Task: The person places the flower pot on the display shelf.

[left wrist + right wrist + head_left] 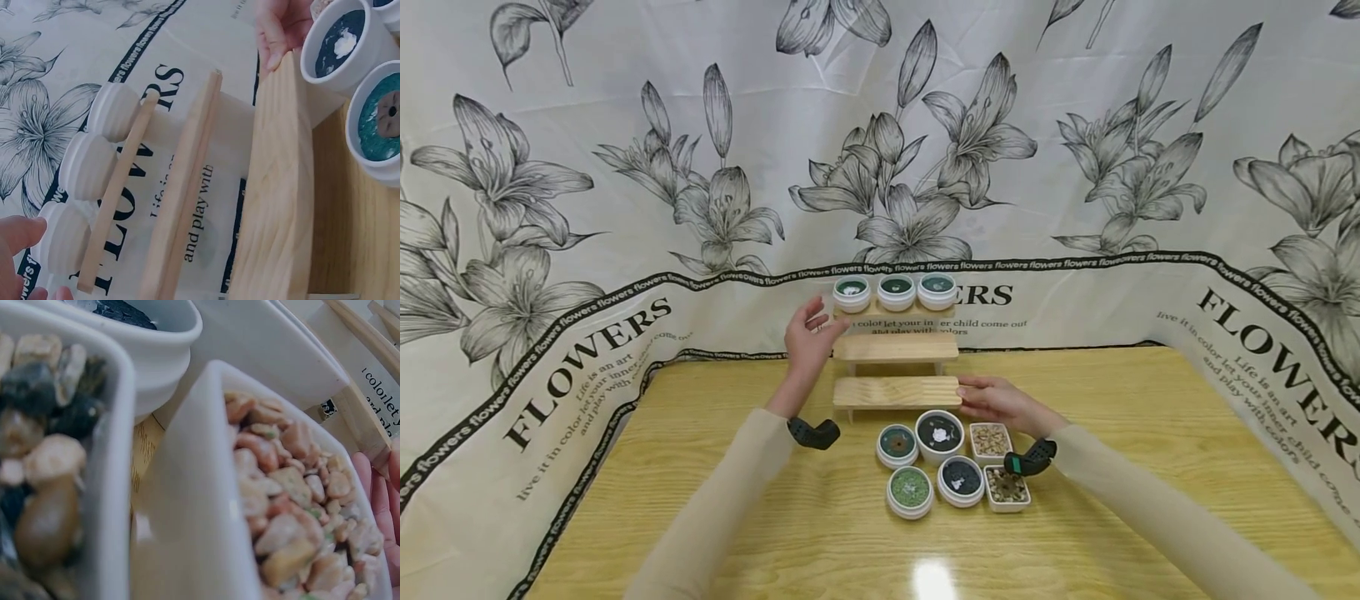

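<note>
Printed cloth (880,208) backs the bench (820,533); I see left fingers (807,314) loosely spread, empty, at the wooden stand (895,347)'s nine o'clock; right fingers (981,397) pinch its lowest board (895,392) at four.

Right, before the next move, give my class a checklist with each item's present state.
1. Three top pots upright: ok.
2. Middle shelf free of pots: ok.
3. Right hand at the right end of the bottom shelf: ok.
4. Left hand clear of the leftmost top pot: cannot tell; it is very close.
5. Table in front clear: not ok; four round pots and two square pots stand there.
</note>
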A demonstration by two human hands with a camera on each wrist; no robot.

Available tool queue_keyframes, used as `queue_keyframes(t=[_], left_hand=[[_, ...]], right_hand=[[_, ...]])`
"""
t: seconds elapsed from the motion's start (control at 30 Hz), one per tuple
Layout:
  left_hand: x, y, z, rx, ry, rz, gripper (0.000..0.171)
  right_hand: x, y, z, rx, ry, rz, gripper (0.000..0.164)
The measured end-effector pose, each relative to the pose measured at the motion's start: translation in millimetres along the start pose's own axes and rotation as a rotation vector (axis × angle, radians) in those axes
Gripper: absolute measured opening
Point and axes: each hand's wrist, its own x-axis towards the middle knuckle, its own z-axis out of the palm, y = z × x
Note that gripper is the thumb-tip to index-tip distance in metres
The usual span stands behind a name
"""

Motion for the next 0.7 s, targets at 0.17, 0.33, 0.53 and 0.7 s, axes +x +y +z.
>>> queue_keyframes(t=[0.17,0.33,0.53,0.7], left_hand=[[-12.6,-6.4,-1.4,-0.002,0.026,0.025,0.061],[-26.0,-12.4,-0.4,-0.030,0.043,0.040,0.058],[-45.6,-21.5,1.4,-0.035,0.069,0.049,0.053],[-63.8,-31.7,4.4,-0.037,0.057,0.074,0.049]], right_hand=[[0,0,-1,-0.006,-0.013,-0.009,0.061],[1,2,-2,-0.003,-0.016,-0.016,0.062],[1,4,-2,-0.001,-0.010,-0.016,0.062],[2,5,-2,-0.005,-0.012,-0.026,0.062]])
